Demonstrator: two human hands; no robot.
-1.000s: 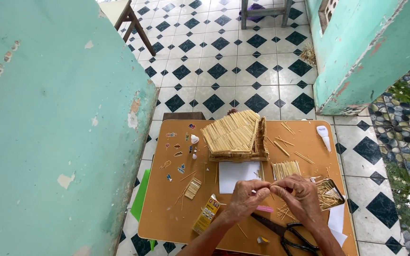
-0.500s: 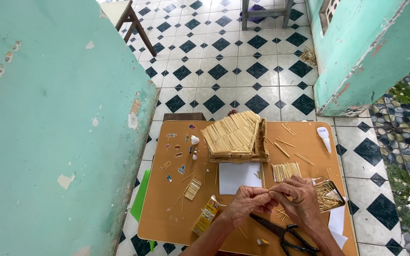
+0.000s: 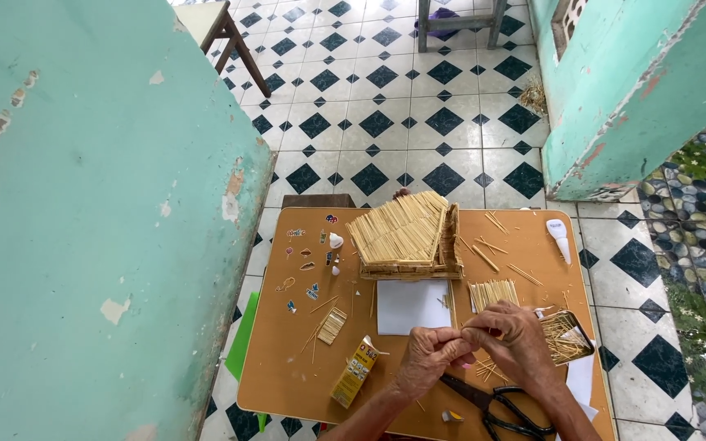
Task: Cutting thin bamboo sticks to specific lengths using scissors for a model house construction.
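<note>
Both hands meet over the near middle of the surface (image 3: 288, 359), fingertips pinched together on a thin stick (image 3: 474, 330) held level between them. The left hand (image 3: 428, 358) has its grip clamped on one end; the right hand (image 3: 516, 343) closes on the other, fingers curled over it. To handle so slight a stick well, I judge it best kept low over the surface, pinched near the ends with light pressure so it neither bends nor snaps, wrists braced.

Just beyond the hands lies a white sheet (image 3: 412, 306), beside it a row of sticks (image 3: 493, 292), and further back a stick house (image 3: 406, 237) with a sloped roof. A tray (image 3: 567, 336) of sticks sits right of the right hand. Scissors (image 3: 500, 404) lie near the front edge, a yellow box (image 3: 355, 372) to the left of the hands, a white glue bottle (image 3: 558, 237) at the far right. Small stickers (image 3: 308, 263) dot the left part, loose sticks are scattered about.

The surface is a low orange-brown board on a floor (image 3: 386, 106) of white tiles with dark diamonds. A teal wall (image 3: 83, 229) with peeling paint stands left, another teal wall (image 3: 614, 90) right, and wooden furniture legs (image 3: 239, 41) show at the far side
</note>
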